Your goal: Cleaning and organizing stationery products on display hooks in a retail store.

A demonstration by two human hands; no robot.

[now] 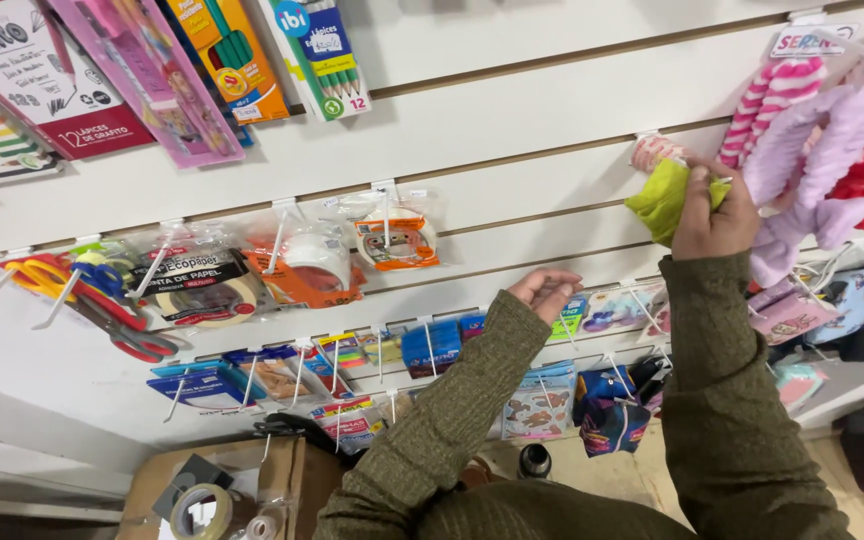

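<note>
My right hand (712, 215) is raised to the white slat wall (512, 120) and grips a yellow-green fuzzy item (664, 196) hanging from a hook, beside pink, striped and lilac fuzzy items (812, 150). My left hand (545, 292) hovers lower and to the left, fingers curled loosely with nothing in them, just above a row of small hanging packets (572, 318). Both arms wear olive knit sleeves.
Bagged tape rolls (302, 262) and scissors (92, 295) hang at mid-left. Pencil packs (242, 60) hang along the top. Small bags and purses (822, 310) hang at right. A cardboard box (252, 475) with a tape roll sits below left.
</note>
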